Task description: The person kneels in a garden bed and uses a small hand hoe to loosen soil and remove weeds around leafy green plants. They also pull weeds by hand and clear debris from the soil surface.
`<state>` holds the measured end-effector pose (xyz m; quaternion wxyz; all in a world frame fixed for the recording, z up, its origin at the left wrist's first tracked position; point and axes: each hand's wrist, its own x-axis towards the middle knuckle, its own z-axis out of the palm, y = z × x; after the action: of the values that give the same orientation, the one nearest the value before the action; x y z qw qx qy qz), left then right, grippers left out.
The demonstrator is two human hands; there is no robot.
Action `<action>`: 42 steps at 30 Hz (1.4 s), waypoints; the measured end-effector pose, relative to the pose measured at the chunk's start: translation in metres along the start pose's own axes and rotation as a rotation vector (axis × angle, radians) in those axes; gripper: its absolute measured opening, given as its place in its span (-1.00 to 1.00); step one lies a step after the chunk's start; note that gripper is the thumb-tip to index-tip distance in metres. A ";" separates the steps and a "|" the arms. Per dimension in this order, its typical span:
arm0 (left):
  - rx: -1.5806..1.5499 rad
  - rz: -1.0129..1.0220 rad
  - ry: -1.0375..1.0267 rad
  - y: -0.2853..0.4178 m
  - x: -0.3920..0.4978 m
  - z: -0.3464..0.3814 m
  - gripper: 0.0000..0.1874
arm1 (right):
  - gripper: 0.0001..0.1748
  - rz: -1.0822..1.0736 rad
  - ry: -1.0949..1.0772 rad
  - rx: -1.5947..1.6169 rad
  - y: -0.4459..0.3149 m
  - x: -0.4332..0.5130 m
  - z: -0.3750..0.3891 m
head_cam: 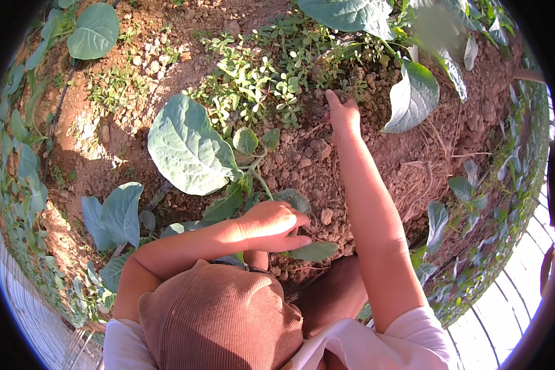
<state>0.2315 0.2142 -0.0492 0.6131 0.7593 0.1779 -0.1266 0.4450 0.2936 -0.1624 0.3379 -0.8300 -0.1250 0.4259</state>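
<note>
My right hand reaches out to the soil with its fingers curled around a small green weed at the edge of a weed patch. Its fingertips are partly hidden. Closer to my body, my left hand hangs over a broad-leaved plant, thumb and fingers apart, holding nothing. One leaf of that plant shows just below the thumb, and another leaf lies beyond the knuckles. A large pale-green leaf spreads to the left. Low, fleshy-leaved weeds grow thickly between the crop plants.
Dry, cloddy soil surrounds the plants. A thin dark irrigation line runs along the left. More broad leaves hang at right, near dry roots. A brown ribbed cap covers the lower view, beside a bent leg.
</note>
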 end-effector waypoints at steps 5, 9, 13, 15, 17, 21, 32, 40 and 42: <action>-0.015 -0.028 -0.002 0.002 -0.002 -0.001 -0.57 | -0.34 -0.382 0.077 -0.202 0.008 0.036 0.020; -0.015 -0.021 -0.013 0.000 0.000 -0.001 -0.56 | -0.39 -0.170 0.041 0.046 0.019 0.039 0.023; -0.021 -0.029 -0.036 -0.002 -0.001 0.000 -0.57 | -0.37 -0.298 -0.062 0.325 0.010 0.022 0.018; -0.074 -0.025 -0.003 -0.003 -0.002 0.000 -0.58 | -0.37 -0.273 -0.060 0.536 0.002 0.013 0.012; -0.103 -0.012 0.027 -0.003 -0.003 0.000 -0.58 | -0.43 -0.273 -0.016 0.692 -0.007 0.007 0.004; -0.061 -0.046 -0.033 -0.002 -0.001 0.001 -0.59 | -0.61 -0.138 -0.071 0.292 -0.023 0.014 0.004; -0.011 -0.097 -0.063 0.000 -0.002 -0.002 -0.68 | -0.54 -0.185 -0.123 -0.098 -0.034 0.060 0.016; -0.011 -0.090 -0.098 -0.005 -0.004 0.000 -0.60 | -0.70 -0.627 0.122 -0.483 -0.012 0.047 0.017; -0.041 -0.099 -0.091 -0.006 -0.004 0.000 -0.59 | -0.71 -0.823 0.227 -0.584 -0.017 0.036 0.015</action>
<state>0.2255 0.2143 -0.0526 0.6288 0.7304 0.1898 -0.1875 0.4559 0.3309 -0.1797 0.2432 -0.8127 -0.5175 0.1124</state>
